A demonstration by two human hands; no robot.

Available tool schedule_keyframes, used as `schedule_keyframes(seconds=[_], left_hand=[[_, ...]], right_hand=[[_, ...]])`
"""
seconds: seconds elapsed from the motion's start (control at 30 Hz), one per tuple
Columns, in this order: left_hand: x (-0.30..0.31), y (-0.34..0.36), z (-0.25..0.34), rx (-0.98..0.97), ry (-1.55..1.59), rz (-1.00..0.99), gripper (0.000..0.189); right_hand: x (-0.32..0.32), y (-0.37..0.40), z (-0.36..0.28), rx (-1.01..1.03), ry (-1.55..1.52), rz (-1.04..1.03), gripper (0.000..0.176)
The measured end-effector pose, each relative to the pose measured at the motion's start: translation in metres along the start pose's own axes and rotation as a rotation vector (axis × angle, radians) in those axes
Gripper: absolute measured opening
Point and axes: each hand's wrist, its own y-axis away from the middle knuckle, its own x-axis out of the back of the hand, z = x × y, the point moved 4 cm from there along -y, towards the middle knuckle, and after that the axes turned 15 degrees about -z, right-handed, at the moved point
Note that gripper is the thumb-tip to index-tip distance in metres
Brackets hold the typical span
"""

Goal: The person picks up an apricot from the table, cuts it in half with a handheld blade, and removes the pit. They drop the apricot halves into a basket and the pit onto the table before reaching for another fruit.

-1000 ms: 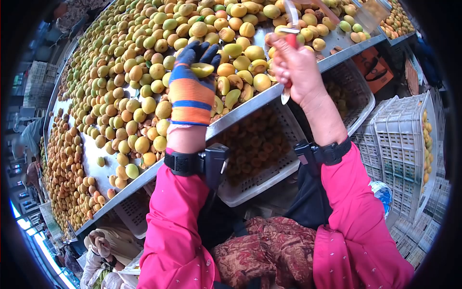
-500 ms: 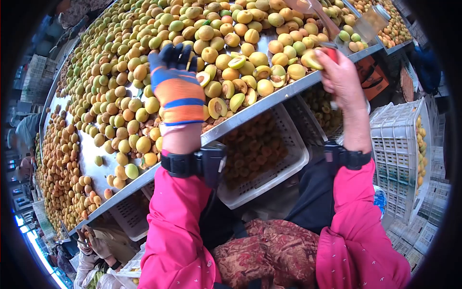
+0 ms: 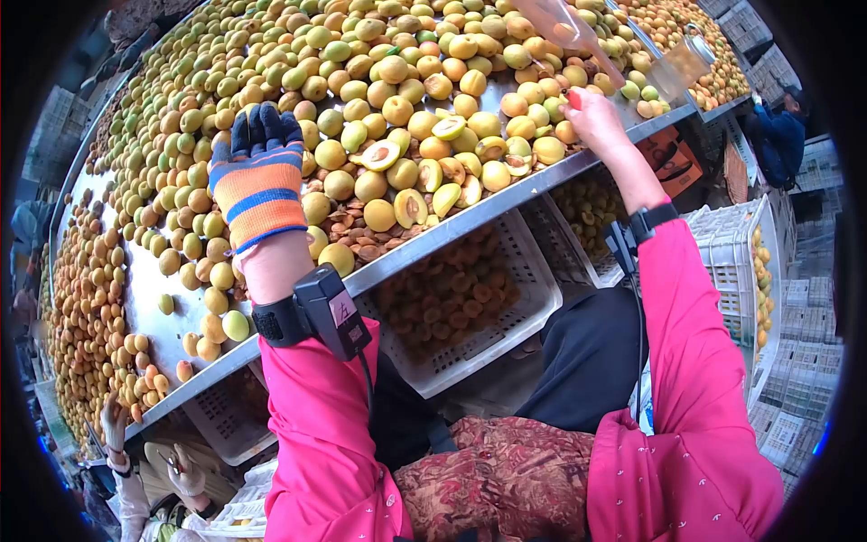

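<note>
My left hand point(image 3: 259, 176), in an orange and blue striped glove, lies palm down on the heap of apricots point(image 3: 339, 185), its dark fingers stretched forward. Whatever is under the palm is hidden. My bare right hand point(image 3: 598, 122) is closed around a small red-handled tool point(image 3: 574, 99) above the table's near edge; its working end cannot be made out. Between the hands, a halved apricot point(image 3: 380, 154) shows its pit, and another cut half point(image 3: 411, 207) lies closer to the edge. Loose brown pits point(image 3: 348, 226) are scattered beside the whole fruit.
A metal rim point(image 3: 470, 219) borders the sorting table. Below it stands a white crate point(image 3: 533, 316) of fruit. A clear jar point(image 3: 684, 65) and a pinkish transparent bottle point(image 3: 564, 25) are at the upper right. Another person's hand point(image 3: 187, 471) shows at lower left.
My left hand has moved left across the apricots. My right hand has shifted left and slightly up, and the apricot piece it held no longer shows in it.
</note>
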Motion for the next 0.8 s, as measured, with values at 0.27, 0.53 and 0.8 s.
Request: schedule_keyframes(seconds=[0.27,0.53,0.8], left_hand=[[-0.017,0.009,-0.032,0.164,0.069,-0.004,0.038],[-0.024,0.042,-0.085,0.393,-0.152,-0.144,0.034],[-0.064,0.107,-0.121,0.579,-0.391,-0.672,0.044]], right_hand=[[-0.019,-0.023,-0.01,0.028,0.072,-0.246,0.031],[0.002,0.002,-0.013,0.167,-0.63,-0.101,0.029],[0.019,0.089,-0.131,0.574,-1.334,-0.31,0.038]])
